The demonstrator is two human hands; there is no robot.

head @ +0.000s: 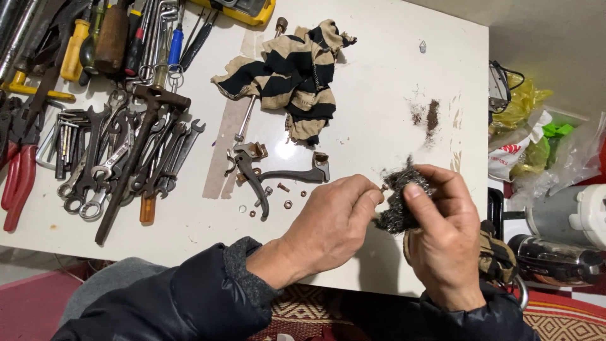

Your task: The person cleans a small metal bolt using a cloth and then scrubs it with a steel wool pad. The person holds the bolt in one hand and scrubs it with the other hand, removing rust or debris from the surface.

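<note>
My left hand point(331, 224) pinches a small rusty bolt point(384, 187) between thumb and fingertips, above the front edge of the white table point(391, 82). The bolt's tip touches a wad of grey steel wool point(404, 199) that my right hand point(445, 237) grips with thumb on top. Just left of my hands lie two dark brake levers point(278, 170) and a few small rusty nuts and washers point(271, 205) on the table.
A striped black-and-tan rag point(297, 76) lies at the table's middle back over a long metal rod. Wrenches, a hammer point(136, 158), screwdrivers and red-handled pliers point(19, 177) crowd the left side. Rust dust point(431, 115) marks the right. Bags and metal canisters point(555, 259) stand off the right edge.
</note>
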